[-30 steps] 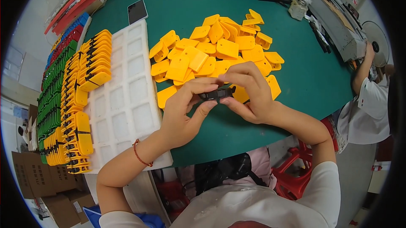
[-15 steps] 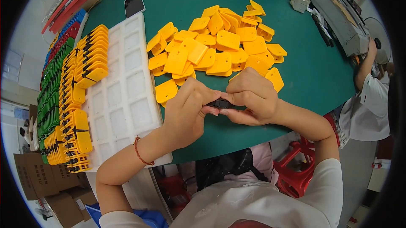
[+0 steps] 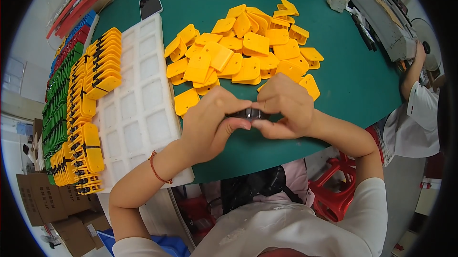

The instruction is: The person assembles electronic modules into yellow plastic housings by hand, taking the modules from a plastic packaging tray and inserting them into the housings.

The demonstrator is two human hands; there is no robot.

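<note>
Head camera looks steeply down, close over green table [image 3: 353, 94].

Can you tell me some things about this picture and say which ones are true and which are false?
1. Both hands hold one small black part together. True: the left hand and the right hand meet around it.
2. The pile of plastic pieces on the table is blue. False: the pieces are yellow.
3. The white tray lies to the left of the hands. True.
4. The table is red. False: its top is green.
5. A dark phone lies at the far end of the tray. True.
6. The white tray is full of parts. False: most of its pockets are empty; yellow parts fill only its left edge.
</note>
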